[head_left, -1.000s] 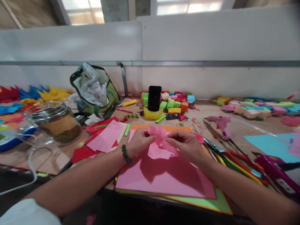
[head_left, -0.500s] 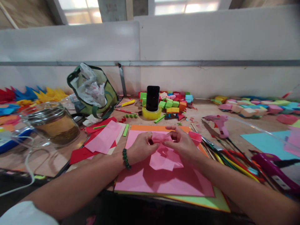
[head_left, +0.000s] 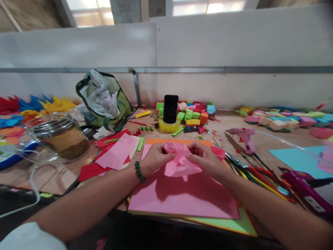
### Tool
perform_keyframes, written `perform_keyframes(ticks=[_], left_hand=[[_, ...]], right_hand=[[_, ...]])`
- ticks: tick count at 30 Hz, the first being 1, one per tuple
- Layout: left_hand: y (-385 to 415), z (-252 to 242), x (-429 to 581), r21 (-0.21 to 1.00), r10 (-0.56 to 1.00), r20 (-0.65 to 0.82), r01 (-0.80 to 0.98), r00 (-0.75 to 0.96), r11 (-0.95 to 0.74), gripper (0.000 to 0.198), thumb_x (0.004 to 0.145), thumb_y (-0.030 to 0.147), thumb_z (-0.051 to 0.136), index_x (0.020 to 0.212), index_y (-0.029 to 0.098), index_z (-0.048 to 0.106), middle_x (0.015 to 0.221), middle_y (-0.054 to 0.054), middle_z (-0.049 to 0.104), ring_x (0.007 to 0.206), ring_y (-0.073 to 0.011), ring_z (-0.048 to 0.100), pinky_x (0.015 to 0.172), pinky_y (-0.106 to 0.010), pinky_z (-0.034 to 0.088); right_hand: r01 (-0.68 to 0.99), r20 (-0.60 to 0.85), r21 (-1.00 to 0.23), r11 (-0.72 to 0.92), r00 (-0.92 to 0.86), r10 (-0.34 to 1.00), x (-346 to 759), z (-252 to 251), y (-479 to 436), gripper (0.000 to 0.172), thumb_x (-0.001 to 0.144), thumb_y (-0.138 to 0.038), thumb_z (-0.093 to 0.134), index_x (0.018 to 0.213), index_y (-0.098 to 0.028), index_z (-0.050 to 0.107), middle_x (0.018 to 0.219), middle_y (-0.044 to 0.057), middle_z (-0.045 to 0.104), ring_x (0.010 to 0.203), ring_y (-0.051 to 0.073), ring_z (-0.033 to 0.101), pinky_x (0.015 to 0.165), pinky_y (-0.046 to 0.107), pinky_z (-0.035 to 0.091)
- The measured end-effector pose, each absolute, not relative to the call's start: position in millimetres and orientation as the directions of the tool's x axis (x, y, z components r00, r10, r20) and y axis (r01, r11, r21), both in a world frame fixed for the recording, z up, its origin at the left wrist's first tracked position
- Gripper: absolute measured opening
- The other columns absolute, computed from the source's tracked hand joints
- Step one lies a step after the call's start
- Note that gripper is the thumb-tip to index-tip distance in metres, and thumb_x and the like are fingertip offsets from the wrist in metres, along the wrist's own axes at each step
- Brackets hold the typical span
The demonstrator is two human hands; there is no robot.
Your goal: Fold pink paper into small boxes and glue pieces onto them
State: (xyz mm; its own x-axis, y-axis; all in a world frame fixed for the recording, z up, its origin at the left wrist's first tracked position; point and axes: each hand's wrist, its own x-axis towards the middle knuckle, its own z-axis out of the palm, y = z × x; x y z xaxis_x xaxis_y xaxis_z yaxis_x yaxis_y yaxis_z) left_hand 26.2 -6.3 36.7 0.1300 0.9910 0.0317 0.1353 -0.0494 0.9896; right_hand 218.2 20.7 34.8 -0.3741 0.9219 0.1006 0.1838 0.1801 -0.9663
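A creased piece of pink paper is held up between my two hands, its folds spread out toward me. My left hand, with a green bead bracelet at the wrist, pinches its left edge between thumb and fingers. On the opposite edge, my right hand grips it with thumb and curled fingers. Below lies a large pink sheet on top of a stack of coloured sheets, and the held paper casts a shadow on it. A small folded pink piece rests just beyond my right hand.
A phone stands in a yellow tape roll before small paper boxes. To the right lie a pink glue gun, scissors and pencils, and a purple tool. Leftward are a glass jar, a green bag and paper cutouts.
The pink paper has been opened out and tipped up, so its creased middle now faces me. Both hands have moved slightly apart and still grip its edges.
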Motion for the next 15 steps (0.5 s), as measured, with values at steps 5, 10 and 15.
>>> perform_keyframes(ticks=[5, 10, 15], left_hand=[[-4, 41, 24, 0.992, 0.996, -0.031, 0.121, 0.088, 0.02, 0.02, 0.063, 0.027, 0.067, 0.057, 0.012, 0.054, 0.053, 0.004, 0.046, 0.05, -0.006, 0.037, 0.047, -0.019, 0.03], [-3, 32, 24, 0.996, 0.989, -0.054, 0.083, 0.136, 0.043, 0.015, 0.064, 0.025, 0.064, 0.061, 0.01, 0.06, 0.057, 0.002, 0.052, 0.051, -0.0071, 0.042, 0.047, -0.019, 0.031], [-6, 32, 28, 0.999, 0.986, -0.044, 0.033, 0.159, 0.04, 0.007, 0.059, 0.017, 0.061, 0.057, 0.011, 0.057, 0.053, 0.003, 0.05, 0.048, -0.0056, 0.04, 0.046, -0.019, 0.032]], right_hand=[[0.264, 0.15, -0.932, 0.249, -0.346, 0.926, 218, 33, 19, 0.018, 0.069, -0.033, 0.066, 0.07, -0.017, 0.057, 0.063, -0.002, 0.054, 0.056, 0.011, 0.046, 0.052, 0.024, 0.036], [0.303, 0.188, -0.903, 0.304, -0.357, 0.915, 215, 39, 10, 0.015, 0.072, -0.032, 0.061, 0.076, -0.018, 0.062, 0.06, -0.001, 0.053, 0.054, 0.012, 0.046, 0.05, 0.025, 0.035], [0.352, 0.196, -0.873, 0.337, -0.38, 0.904, 215, 40, 8, 0.012, 0.072, -0.028, 0.06, 0.078, -0.018, 0.06, 0.058, -0.003, 0.051, 0.053, 0.011, 0.043, 0.049, 0.024, 0.034]])
